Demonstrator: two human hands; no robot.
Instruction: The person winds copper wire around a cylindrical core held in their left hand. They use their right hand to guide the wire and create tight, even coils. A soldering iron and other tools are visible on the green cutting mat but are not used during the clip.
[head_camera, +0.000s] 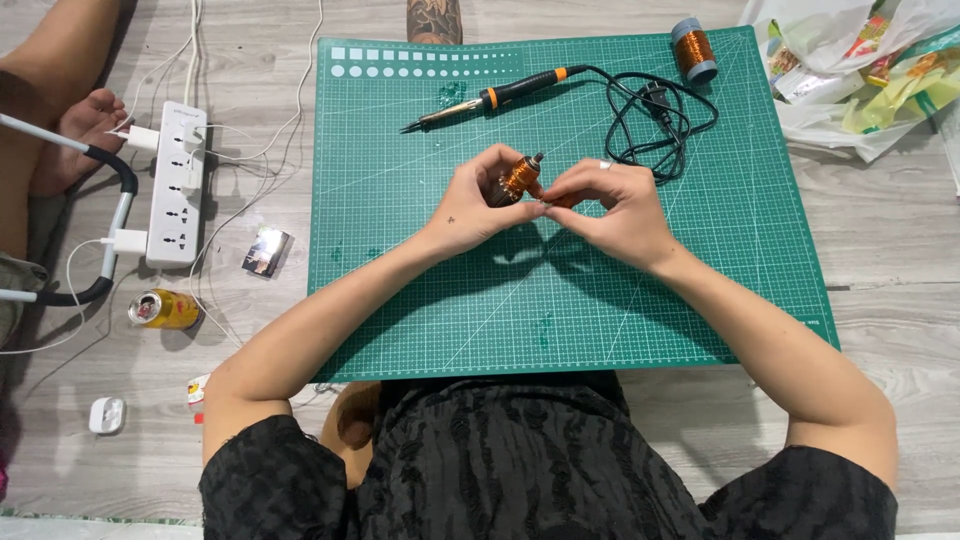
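Head view, places given relative to the green cutting mat (560, 300). At the mat's centre: left hand (478, 205) and right hand (610, 208), fingertips meeting, both closed around a small copper-wound motor armature (520, 178) held just above the mat surface, its shaft tilted up toward the far edge. Far half of the mat: soldering iron (495, 97) with black-and-orange handle, lying flat, its black cord (655, 120) coiled just beyond the right hand. Far right corner: spool of copper wire (693, 48), upright. Near half of the mat bare between the forearms; near edge meets the person's dark clothing. Off the right far corner: crumpled plastic bags (860, 70), white, yellow and green. Off the left edge, on the wood floor: white power strip (177, 185) with plugged chargers, small dark rectangular packet (266, 251), yellow drink can (163, 309) on its side, small white case (106, 414).
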